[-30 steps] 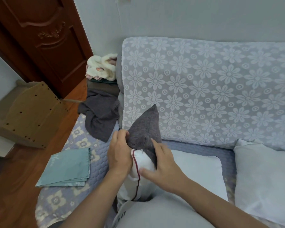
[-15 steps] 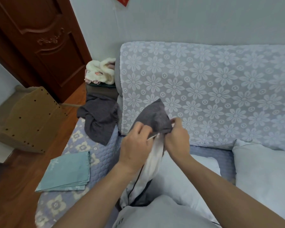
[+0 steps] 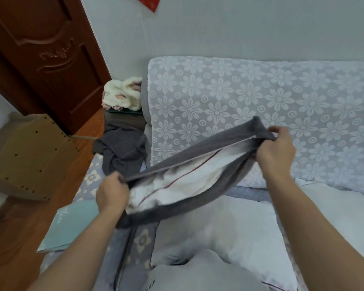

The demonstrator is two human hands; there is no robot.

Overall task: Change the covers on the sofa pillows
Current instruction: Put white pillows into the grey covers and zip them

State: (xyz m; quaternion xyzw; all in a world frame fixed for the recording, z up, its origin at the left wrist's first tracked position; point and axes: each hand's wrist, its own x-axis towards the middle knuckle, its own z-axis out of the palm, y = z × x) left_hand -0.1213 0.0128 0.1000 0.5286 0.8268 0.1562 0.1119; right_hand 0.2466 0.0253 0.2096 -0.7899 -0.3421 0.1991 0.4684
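Between the two hands, a grey pillow cover (image 3: 200, 164) is stretched taut above the sofa seat (image 3: 88, 179), its opening facing the camera. The left hand (image 3: 111, 193) pinches the lower left end of the opening with curled fingers; the right hand (image 3: 276, 148) grips the upper right end, thumb and fingers closed on the fabric. A white pillow (image 3: 177, 185) with a thin dark red line sits inside the opening, partly exposed.

Writing: pale lettering shows on a folded teal cloth (image 3: 72, 225) below the left hand, too blurred to read. A red paper (image 3: 148, 2) on the wall bears marks that cannot be read.

Surroundings: a bare white pillow (image 3: 219, 234) lies directly beneath the cover, and a second one (image 3: 340, 211) lies below the right forearm. A crumpled grey cover (image 3: 122, 152) lies above the left hand at the sofa end, with a cream bundle (image 3: 122, 95) beyond it. The floral backrest (image 3: 250, 97) stands just behind the right hand.

Edges: the seat edge runs left of the left hand; wooden floor (image 3: 13, 238), a cardboard box (image 3: 27, 156) and a brown door (image 3: 46, 51) lie beyond it.
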